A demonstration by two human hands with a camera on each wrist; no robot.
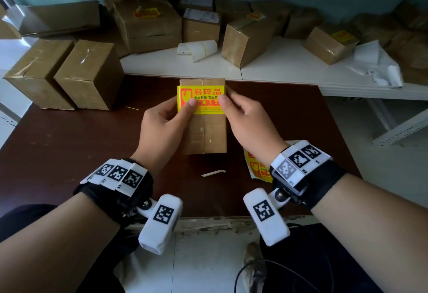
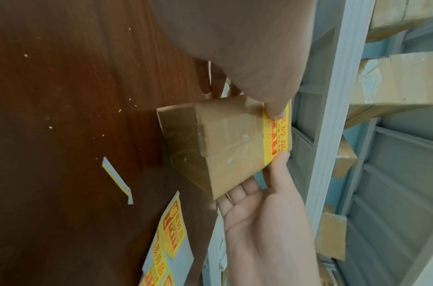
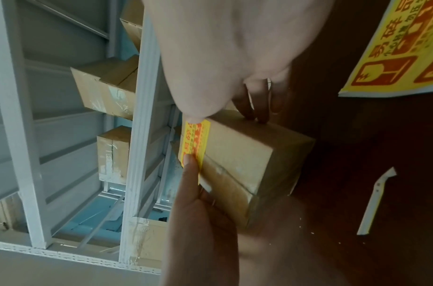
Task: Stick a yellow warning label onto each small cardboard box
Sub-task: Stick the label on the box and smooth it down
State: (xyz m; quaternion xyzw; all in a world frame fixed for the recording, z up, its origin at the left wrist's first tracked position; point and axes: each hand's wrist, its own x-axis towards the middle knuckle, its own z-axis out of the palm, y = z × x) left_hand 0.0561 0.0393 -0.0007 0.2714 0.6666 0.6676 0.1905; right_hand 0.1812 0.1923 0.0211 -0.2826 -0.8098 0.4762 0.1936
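The label (image 1: 201, 98) is lying across the far end of the box (image 1: 205, 128), which is sitting on the dark table (image 1: 69, 153) between the hands. The left hand (image 1: 162, 121) and right hand (image 1: 247, 119) are each clasping a side of the box, thumbs pressing on the label, likely bedding it down while steadying the box. The label sheet (image 1: 258, 167) is waiting just beside the right wrist, probably for the unlabelled boxes (image 1: 64, 72) nearby.

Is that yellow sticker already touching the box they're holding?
Yes, both thumbs press the yellow label flat against the top of the small box.
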